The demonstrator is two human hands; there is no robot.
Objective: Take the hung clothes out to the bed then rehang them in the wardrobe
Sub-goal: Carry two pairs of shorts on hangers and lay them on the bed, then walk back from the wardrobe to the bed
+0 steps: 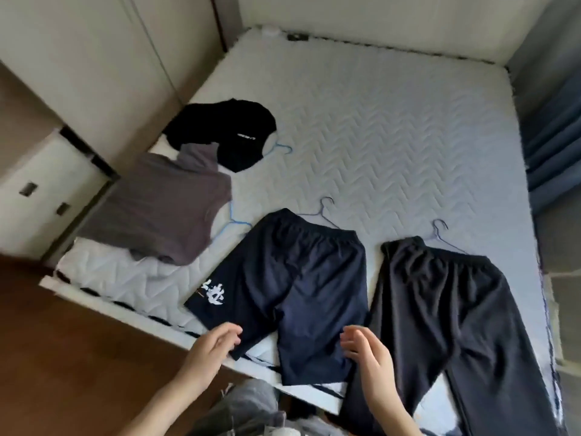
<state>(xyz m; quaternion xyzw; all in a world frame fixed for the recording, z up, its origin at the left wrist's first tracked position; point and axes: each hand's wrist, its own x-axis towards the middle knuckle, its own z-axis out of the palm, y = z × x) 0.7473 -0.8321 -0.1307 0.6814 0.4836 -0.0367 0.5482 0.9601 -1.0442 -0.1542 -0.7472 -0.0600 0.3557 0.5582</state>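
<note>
Mattress (393, 127) quilted cloth w/ zigzag stitch, matt. Navy shorts (292, 278) smooth, slight sheen. Floor (63, 341) wood, semi-gloss.

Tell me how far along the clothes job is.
Done: black shirt, grey shirt, navy shorts and dark trousers lie on the bed, hangers attached. In hand: nothing; left hand touches the shorts' hem, right hand hovers. Left: rehanging all four.

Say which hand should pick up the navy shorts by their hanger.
Probably the right hand: the hanger hook sticks out at the right of the navy shorts waistband. The left hand hovers at the left leg hem.
</note>
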